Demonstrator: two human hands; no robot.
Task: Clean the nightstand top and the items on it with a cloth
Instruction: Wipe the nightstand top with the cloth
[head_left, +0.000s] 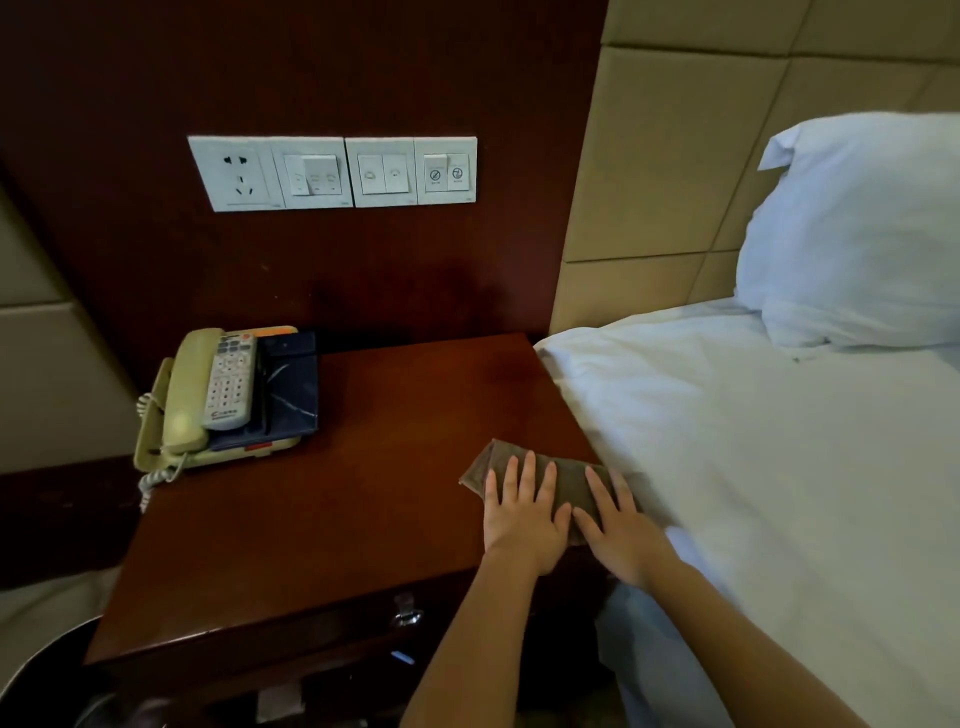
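Head view: the left hand (522, 512) and right hand (621, 525) lie flat side by side, fingers straight. They press a folded brown cloth (569, 480) onto the nightstand top (337, 519) at its near right edge, beside the bed (753, 441). The cloth looks soft, light and limp. Flat palm pressure should steer it better than pinching. A telephone (179, 405) sits far left.
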